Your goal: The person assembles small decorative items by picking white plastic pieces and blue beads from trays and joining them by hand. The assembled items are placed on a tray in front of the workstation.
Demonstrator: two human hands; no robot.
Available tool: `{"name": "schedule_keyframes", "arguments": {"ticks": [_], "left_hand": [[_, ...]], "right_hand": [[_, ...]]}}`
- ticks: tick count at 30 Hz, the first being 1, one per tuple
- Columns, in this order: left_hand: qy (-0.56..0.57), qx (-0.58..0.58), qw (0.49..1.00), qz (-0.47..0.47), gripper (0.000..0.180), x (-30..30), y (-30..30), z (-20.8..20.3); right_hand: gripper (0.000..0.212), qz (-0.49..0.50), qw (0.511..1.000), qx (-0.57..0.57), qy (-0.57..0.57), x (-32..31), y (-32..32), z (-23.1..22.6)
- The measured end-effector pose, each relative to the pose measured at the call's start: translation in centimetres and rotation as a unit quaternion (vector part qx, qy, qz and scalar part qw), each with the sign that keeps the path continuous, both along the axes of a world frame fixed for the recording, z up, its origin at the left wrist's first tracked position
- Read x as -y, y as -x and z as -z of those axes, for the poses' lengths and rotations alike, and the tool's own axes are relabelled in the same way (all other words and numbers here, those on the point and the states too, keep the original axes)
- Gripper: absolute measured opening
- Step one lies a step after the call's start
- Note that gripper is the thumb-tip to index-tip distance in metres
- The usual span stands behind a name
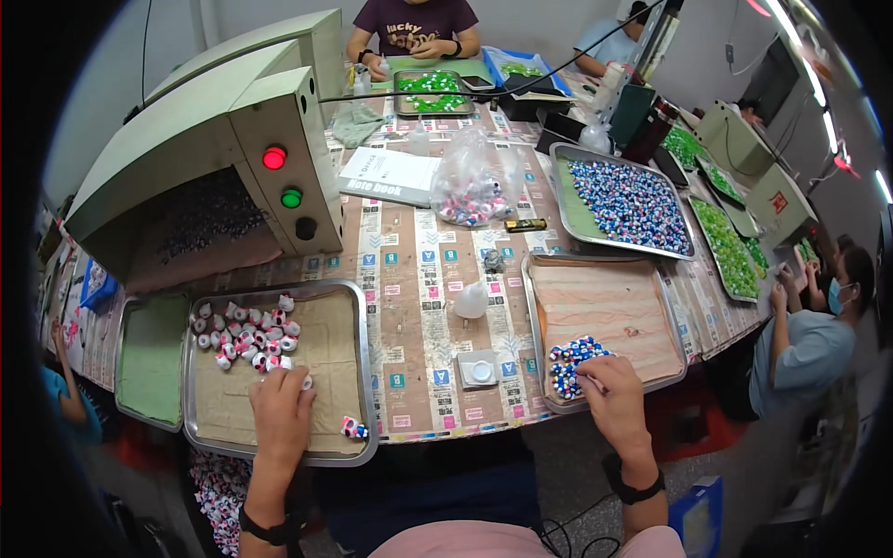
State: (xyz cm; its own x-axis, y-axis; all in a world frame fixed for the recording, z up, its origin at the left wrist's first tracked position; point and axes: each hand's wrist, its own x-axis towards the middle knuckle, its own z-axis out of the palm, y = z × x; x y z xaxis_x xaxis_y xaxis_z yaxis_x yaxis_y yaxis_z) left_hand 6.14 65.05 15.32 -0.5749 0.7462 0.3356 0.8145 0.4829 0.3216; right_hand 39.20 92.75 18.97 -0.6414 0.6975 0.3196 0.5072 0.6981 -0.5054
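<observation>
My left hand [281, 405] is over the cloth-lined metal tray [330, 339], fingers drawn together on a small white figurine piece that shows at the fingertips. Just beyond it lies a cluster of white figurine pieces [249, 337] with pink and dark marks. One finished-looking piece with blue on it [353, 428] rests alone in the tray's near right corner. On the right, my right hand [612, 395] pinches at the edge of a pile of tiny blue, white and red pieces [566, 367] in another metal tray [605, 298]. Whatever its fingertips hold is too small to make out.
A beige machine [288, 121] with red and green lights stands far left. Between the trays are a small white dish [479, 372] and a white bottle [471, 300]. Beyond lie a bag of pieces [474, 186], a notebook [386, 177] and a full tray [623, 205]. Co-workers sit around.
</observation>
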Motion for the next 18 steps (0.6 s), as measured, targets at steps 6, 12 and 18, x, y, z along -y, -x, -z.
{"name": "schedule_keyframes", "arguments": {"ticks": [6, 12, 18], "left_hand": [[-0.038, -0.006, 0.999, 0.015, 0.039, 1.9, 1.5, 0.0], [-0.174, 0.072, 0.982, -0.032, 0.035, 2.6, 0.9, -0.5], [-0.471, 0.603, 0.641, -0.051, 0.023, 1.7, -1.2, -2.1]], "right_hand": [[0.013, -0.044, 0.998, 0.051, 0.002, 0.0, 3.1, 0.7], [0.014, -0.029, 0.991, 0.0, 0.127, -0.8, 3.6, 0.0], [0.017, -0.039, 0.807, -0.219, 0.547, 0.2, 2.0, -0.4]]}}
